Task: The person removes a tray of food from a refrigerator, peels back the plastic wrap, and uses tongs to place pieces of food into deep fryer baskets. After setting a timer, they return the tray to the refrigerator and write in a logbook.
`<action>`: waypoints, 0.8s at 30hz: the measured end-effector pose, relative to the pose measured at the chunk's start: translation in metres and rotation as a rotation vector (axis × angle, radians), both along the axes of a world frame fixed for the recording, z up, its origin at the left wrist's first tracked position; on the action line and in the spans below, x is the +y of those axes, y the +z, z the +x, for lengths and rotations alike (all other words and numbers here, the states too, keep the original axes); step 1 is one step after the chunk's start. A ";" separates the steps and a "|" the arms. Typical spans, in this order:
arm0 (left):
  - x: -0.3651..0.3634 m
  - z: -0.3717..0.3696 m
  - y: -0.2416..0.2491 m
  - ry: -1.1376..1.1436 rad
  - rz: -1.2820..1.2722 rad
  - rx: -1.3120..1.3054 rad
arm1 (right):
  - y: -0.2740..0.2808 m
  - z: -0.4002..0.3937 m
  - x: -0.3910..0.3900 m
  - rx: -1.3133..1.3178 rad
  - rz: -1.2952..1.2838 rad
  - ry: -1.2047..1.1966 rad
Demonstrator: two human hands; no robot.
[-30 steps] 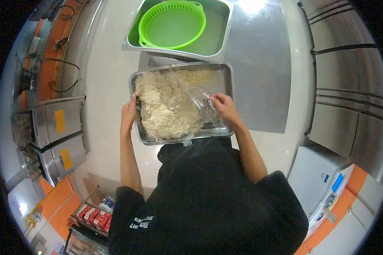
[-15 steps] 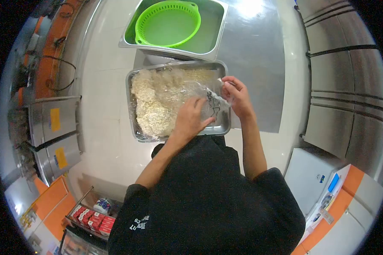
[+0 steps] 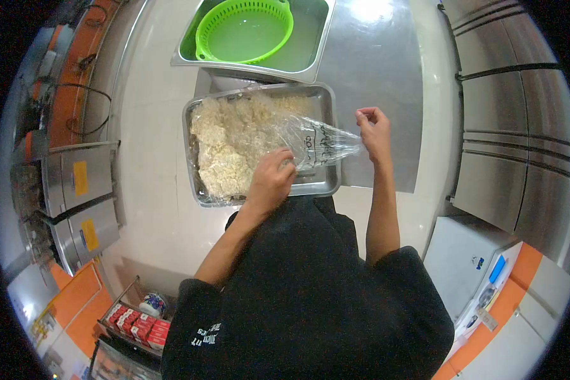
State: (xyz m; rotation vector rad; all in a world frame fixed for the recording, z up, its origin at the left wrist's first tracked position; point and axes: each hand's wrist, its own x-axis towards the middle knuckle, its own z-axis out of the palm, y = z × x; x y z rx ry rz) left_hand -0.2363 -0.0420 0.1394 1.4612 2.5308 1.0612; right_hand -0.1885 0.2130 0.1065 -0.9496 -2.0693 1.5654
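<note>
A metal tray (image 3: 330,183) holds pale, crumbly food (image 3: 225,171) under a clear plastic sheet or bag (image 3: 304,136) with black handwriting. My left hand (image 3: 272,177) is closed on the plastic near the front middle of the tray. Past the tray's right edge, my right hand (image 3: 375,134) grips the gathered end of the plastic, which is stretched taut toward it. What the fingertips pinch is partly hidden.
Behind the tray stands a metal basin (image 3: 310,66) of cloudy liquid with a green colander (image 3: 244,31) in it. The metal worktop (image 3: 386,82) runs to the right. Steel cabinets (image 3: 494,114) line the right side.
My right hand has moved right, drawing the plastic out into a taut, narrow end. My left hand has shifted slightly left and its fingers have closed. The tray and basin appear slightly further left and up.
</note>
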 end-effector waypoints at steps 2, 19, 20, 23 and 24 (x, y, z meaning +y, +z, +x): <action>-0.005 0.000 0.003 -0.001 0.006 0.009 | -0.002 -0.002 0.009 -0.050 0.077 -0.025; -0.025 -0.005 0.024 0.182 0.063 -0.374 | 0.026 0.018 0.028 -0.445 -0.347 0.903; -0.027 -0.005 0.025 0.186 0.055 -0.391 | 0.017 0.022 0.032 -0.349 -0.364 0.853; -0.029 -0.007 0.025 0.196 0.053 -0.423 | 0.007 0.026 0.032 -0.066 -0.520 0.638; -0.030 -0.006 0.021 0.194 0.061 -0.428 | 0.016 0.025 0.021 0.020 -0.647 0.514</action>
